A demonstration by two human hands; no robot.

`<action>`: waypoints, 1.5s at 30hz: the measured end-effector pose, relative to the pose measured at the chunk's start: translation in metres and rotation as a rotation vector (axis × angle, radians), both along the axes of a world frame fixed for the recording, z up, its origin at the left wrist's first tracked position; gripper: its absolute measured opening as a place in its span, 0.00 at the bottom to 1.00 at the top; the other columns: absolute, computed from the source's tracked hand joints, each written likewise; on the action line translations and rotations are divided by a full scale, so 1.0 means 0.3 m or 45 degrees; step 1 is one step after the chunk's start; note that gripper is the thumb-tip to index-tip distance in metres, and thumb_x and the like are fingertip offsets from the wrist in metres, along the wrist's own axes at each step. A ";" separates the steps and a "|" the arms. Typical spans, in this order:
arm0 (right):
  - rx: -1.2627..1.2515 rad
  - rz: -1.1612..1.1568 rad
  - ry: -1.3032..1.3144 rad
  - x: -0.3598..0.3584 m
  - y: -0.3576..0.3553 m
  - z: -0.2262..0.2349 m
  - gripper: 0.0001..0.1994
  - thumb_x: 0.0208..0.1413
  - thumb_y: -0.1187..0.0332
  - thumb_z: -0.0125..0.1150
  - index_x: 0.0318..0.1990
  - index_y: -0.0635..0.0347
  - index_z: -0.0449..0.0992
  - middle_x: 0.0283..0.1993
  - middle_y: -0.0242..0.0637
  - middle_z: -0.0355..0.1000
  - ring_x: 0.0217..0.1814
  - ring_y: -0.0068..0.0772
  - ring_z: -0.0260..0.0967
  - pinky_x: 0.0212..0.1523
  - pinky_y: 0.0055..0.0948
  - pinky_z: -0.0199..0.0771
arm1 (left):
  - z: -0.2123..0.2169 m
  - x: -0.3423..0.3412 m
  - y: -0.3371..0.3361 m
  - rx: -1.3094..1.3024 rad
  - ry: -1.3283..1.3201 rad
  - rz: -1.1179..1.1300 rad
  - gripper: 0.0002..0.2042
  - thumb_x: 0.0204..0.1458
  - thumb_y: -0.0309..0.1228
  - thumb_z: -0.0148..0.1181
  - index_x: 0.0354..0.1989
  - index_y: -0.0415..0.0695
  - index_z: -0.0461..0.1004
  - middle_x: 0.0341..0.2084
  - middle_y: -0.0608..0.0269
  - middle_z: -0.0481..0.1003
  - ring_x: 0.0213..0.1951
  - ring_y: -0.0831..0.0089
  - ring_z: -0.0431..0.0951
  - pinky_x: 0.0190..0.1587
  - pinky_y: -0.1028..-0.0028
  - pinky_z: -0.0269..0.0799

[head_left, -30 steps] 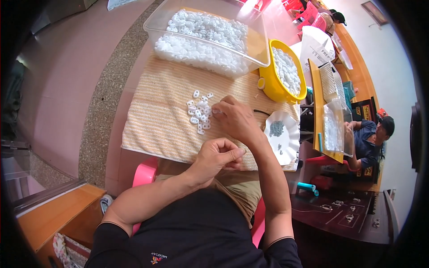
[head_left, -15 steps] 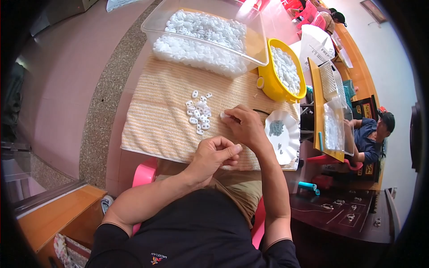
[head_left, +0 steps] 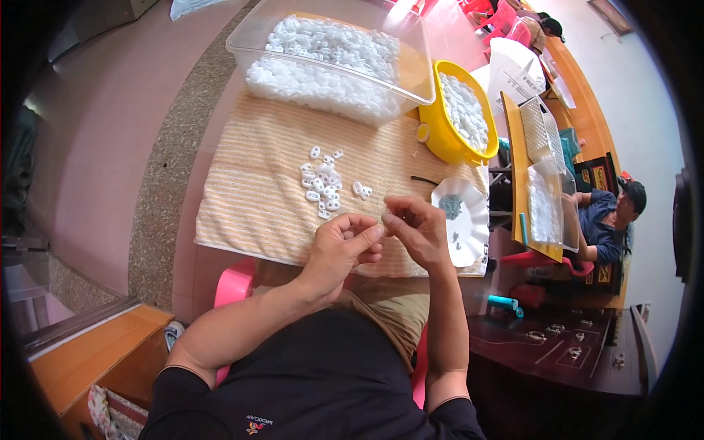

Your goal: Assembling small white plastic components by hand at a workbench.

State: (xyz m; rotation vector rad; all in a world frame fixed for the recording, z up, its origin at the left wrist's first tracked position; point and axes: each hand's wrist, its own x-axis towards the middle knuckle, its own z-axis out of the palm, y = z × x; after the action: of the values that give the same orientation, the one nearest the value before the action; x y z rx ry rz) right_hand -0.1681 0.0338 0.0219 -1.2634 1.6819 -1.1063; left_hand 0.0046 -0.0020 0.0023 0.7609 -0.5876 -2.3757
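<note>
My left hand (head_left: 346, 248) is closed in a pinch above the near part of the towel. My right hand (head_left: 419, 233) meets it, thumb and fingers pinched close to the left fingertips. Whatever is between the fingertips is too small and hidden to name. Just beyond the hands, small white plastic pieces (head_left: 361, 190) lie on the towel. A loose pile of white two-hole plastic pieces (head_left: 320, 181) lies left of them. To the right, a white fluted plate (head_left: 473, 214) holds a heap of tiny grey parts (head_left: 449, 206).
A clear plastic bin (head_left: 331, 55) full of white pieces stands at the far edge of the striped towel (head_left: 253, 172). Beside it is a yellow tub (head_left: 440, 136) of white pieces. A thin black item (head_left: 424, 180) lies near the plate. Another person (head_left: 607, 220) sits at the right.
My right hand has moved back from the white piece it was touching, toward my left hand. White pieces now lie free there. The left hand has shifted slightly up and left.
</note>
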 end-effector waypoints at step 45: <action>0.118 -0.373 0.898 -0.351 0.332 0.065 0.09 0.49 0.76 0.61 0.38 0.68 0.77 0.26 0.38 0.75 0.28 0.23 0.71 0.32 0.23 0.71 | 0.012 -0.002 0.019 0.029 0.140 -0.330 0.10 0.52 0.21 0.60 0.43 0.38 0.73 0.30 0.60 0.76 0.31 0.72 0.79 0.37 0.75 0.78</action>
State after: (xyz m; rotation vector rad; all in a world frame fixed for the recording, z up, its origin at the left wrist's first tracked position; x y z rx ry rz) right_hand -0.2734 0.1335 0.0414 -1.4802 2.4726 -0.7599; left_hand 0.0041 0.0036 0.0059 0.5885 -0.6470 -2.6459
